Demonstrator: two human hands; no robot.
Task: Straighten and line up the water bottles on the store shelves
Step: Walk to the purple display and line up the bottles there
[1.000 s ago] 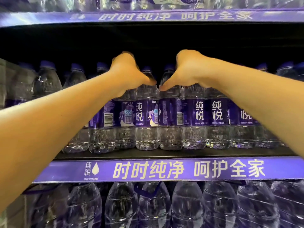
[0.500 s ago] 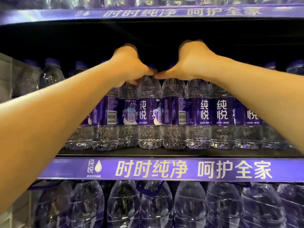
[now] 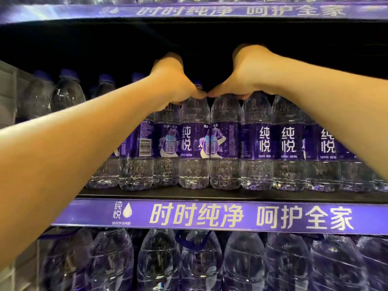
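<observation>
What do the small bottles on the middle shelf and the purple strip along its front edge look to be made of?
Small bottles: clear, glossy thin plastic, likely; ribbed lower bodies catch highlights, and each has a shiny purple film label. Purple strip: smooth printed plastic or card with a slight sheen; which one is unclear.

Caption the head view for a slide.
Left hand and right hand grip tops of clear purple-labelled water bottles on the purple-edged shelf.

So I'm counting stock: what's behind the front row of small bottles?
Left of the left hand, purple caps show more bottles behind the front row. Elsewhere arms and darkness hide the back.
</observation>
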